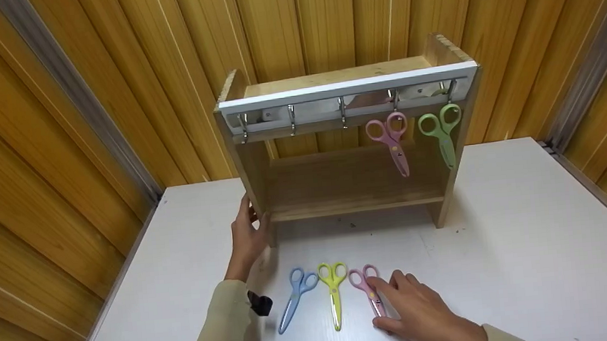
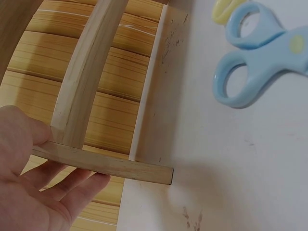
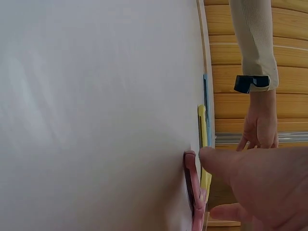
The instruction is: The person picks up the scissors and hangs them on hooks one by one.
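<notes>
My left hand (image 1: 248, 238) grips the left side panel of a small wooden rack (image 1: 359, 208); in the left wrist view its thumb lies on one side of the panel and its fingers on the other. My right hand (image 1: 417, 309) is over pink scissors (image 1: 372, 295) on the white table, index finger at the handles and thumb beside the blade end. Those fingers are spread apart. To the left lie yellow scissors (image 1: 334, 294) and blue scissors (image 1: 295, 297), handles toward the rack. Another pair of pink scissors (image 1: 396, 148) and green scissors (image 1: 445, 136) hang from the rack's hooks.
A white rail (image 1: 320, 108) with several metal hooks runs along the rack's upper front; three hooks on the left carry nothing. The rack stands on the white table (image 1: 529, 238). Wood-look panel walls (image 1: 323, 20) close in the back and both sides.
</notes>
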The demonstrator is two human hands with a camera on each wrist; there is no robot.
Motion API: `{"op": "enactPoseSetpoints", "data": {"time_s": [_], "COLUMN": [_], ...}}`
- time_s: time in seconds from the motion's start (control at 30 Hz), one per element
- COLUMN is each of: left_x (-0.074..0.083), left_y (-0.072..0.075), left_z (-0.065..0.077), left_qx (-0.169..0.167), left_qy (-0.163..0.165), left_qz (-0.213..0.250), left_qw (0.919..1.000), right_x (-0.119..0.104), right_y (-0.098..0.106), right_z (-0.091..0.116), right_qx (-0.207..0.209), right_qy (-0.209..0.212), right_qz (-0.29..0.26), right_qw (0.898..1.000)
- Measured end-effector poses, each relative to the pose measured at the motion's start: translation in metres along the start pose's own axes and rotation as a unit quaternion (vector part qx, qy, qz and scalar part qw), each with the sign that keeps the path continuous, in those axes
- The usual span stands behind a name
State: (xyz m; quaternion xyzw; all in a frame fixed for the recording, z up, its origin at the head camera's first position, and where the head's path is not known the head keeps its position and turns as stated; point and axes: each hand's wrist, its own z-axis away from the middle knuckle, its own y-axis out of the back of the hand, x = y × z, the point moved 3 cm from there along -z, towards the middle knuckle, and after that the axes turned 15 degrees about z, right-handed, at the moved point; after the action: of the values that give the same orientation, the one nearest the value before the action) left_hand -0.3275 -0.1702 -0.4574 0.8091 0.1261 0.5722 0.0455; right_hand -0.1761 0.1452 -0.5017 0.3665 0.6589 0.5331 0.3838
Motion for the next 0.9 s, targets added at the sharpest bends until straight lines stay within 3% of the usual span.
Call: {"op": "enactPoseSetpoints", "data": {"time_s": [0.17, 0.6, 0.9], "left_x": [0.001, -0.001, 0.0], "left_y": [-0.001, 0.0, 0.001], "left_z": [0.0, 0.0, 0.0], "left_qx": [0.002, 0.003, 0.001], "left_qy": [-0.001, 0.014, -0.016], "left_qz": [-0.005, -0.002, 0.01], "left_qw": [1.0, 0.9999, 0.9998], "right_x": [0.002, 0.01, 0.024], "right_y": [-0.001, 0.003, 0.009], "right_z": [0.001, 0.001, 0.006], "right_qx": [0.014, -0.004, 0.007], "right_qy": [0.016, -0.007, -0.005], "right_qz": [0.002, 0.003, 0.008], "right_qw": [1.0, 1.0, 1.0]}}
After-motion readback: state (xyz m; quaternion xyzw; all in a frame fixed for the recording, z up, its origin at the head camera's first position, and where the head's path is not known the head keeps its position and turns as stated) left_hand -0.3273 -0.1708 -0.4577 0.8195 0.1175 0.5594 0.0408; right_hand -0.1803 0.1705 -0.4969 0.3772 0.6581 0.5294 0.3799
